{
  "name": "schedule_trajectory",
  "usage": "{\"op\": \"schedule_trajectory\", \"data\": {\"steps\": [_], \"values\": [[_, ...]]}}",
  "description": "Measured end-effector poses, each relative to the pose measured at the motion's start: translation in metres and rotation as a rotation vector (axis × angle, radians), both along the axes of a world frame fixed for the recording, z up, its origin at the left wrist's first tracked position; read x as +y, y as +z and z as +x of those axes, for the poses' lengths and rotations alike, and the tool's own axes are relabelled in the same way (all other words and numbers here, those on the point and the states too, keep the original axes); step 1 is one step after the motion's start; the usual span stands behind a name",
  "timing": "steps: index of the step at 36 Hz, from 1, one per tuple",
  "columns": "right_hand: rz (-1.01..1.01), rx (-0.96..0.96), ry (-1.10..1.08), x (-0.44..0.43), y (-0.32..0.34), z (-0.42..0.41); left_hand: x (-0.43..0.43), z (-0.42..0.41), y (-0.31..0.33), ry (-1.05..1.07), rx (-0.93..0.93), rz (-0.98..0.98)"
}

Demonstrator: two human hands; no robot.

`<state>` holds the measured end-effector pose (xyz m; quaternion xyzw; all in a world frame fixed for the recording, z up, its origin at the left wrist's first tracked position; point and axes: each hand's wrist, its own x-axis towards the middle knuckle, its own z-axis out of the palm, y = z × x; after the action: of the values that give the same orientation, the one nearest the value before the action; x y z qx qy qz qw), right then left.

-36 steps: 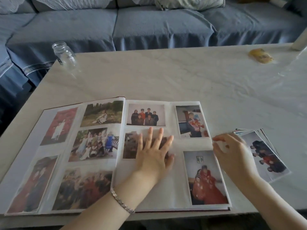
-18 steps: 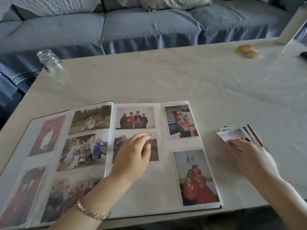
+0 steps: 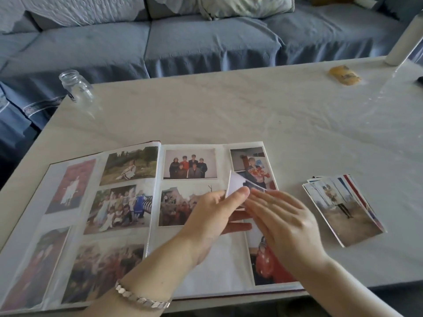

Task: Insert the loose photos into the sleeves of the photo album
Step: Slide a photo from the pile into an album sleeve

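1. Pinches loose photo [image 3: 234,185], white back up, in left hand [image 3: 212,216], over photo album [image 3: 219,275]'s right page.
2. Holds right hand [image 3: 283,216] flat, fingers straight, empty, just beside that photo.
3. Photo stack [image 3: 343,207] on table [image 3: 229,110], right of album.

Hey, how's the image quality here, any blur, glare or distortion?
Head view: motion blur smears the right hand and the loose photo pinched by the left hand; head view: pale glare washes out the left page of the photo album; head view: the wide lens bows the table edges.
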<state>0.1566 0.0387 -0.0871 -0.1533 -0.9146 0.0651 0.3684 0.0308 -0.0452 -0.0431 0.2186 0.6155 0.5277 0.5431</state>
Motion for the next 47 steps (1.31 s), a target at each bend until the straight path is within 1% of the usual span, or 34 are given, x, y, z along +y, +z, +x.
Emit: {"op": "schedule_trajectory", "data": {"steps": [1,3,4,5,7,8,11,14,16,17,19,21,23,26,30,32,34,36,37,39,41,43,45,47], "values": [[-0.032,-0.023,0.038,-0.003,0.000,-0.003,0.000,0.000,-0.001,0.064,0.009,-0.003],[-0.126,-0.059,0.085,-0.006,0.003,-0.008,0.000,-0.003,-0.005,0.162,0.093,-0.030],[-0.178,-0.065,0.090,-0.006,0.005,-0.010,-0.001,-0.007,-0.009,0.175,0.165,-0.035],[-0.220,-0.070,0.079,-0.005,0.007,-0.010,-0.003,-0.012,-0.011,0.163,0.281,-0.037],[-0.249,-0.082,0.018,0.000,0.012,-0.010,-0.007,-0.024,-0.013,0.053,0.555,-0.032],[-0.241,-0.095,-0.011,0.003,0.014,-0.009,-0.009,-0.029,-0.013,-0.032,0.659,-0.032],[-0.267,-0.154,0.010,0.008,0.023,-0.009,-0.012,-0.038,-0.004,-0.269,0.853,-0.027],[-0.344,-0.220,0.067,0.008,0.028,-0.010,-0.010,-0.041,0.007,-0.387,0.968,0.008],[-0.477,-0.239,0.049,0.005,0.034,-0.010,-0.007,-0.042,0.008,-0.410,0.977,0.018],[-0.559,-0.245,0.031,0.004,0.037,-0.010,-0.005,-0.043,0.007,-0.401,0.944,0.024],[-0.744,-0.225,0.015,0.006,0.041,-0.010,-0.004,-0.042,0.006,-0.340,0.805,0.034],[-0.879,-0.150,-0.016,0.010,0.044,-0.007,-0.003,-0.041,0.003,-0.251,0.675,0.040],[-0.980,-0.050,-0.080,0.017,0.045,-0.004,-0.003,-0.038,-0.001,-0.188,0.611,0.028],[-1.171,0.100,-0.191,0.026,0.042,0.002,-0.001,-0.034,-0.009,-0.165,0.603,-0.043],[-1.336,0.151,-0.228,0.037,0.036,0.011,0.002,-0.031,-0.017,-0.125,0.582,-0.105],[-1.323,0.159,-0.263,0.042,0.029,0.013,0.004,-0.031,-0.021,-0.109,0.580,-0.139],[-1.203,0.169,-0.327,0.049,0.024,0.018,0.005,-0.032,-0.025,-0.104,0.582,-0.163],[-1.046,0.143,-0.396,0.060,0.021,0.027,0.005,-0.033,-0.027,-0.105,0.645,-0.176],[-0.952,0.077,-0.436,0.068,0.020,0.033,0.005,-0.034,-0.028,-0.105,0.686,-0.171],[-0.796,-0.175,-0.494,0.087,0.023,0.046,0.005,-0.035,-0.027,-0.094,0.769,-0.153],[-0.735,-0.452,-0.499,0.107,0.025,0.056,0.005,-0.035,-0.027,-0.060,0.827,-0.138],[-0.723,-0.666,-0.515,0.127,0.025,0.063,0.006,-0.035,-0.028,-0.014,0.825,-0.125],[-0.678,-0.772,-0.574,0.146,0.021,0.070,0.007,-0.033,-0.028,0.028,0.795,-0.126],[-0.619,-0.785,-0.635,0.157,0.016,0.076,0.008,-0.031,-0.029,0.065,0.753,-0.111]]}}
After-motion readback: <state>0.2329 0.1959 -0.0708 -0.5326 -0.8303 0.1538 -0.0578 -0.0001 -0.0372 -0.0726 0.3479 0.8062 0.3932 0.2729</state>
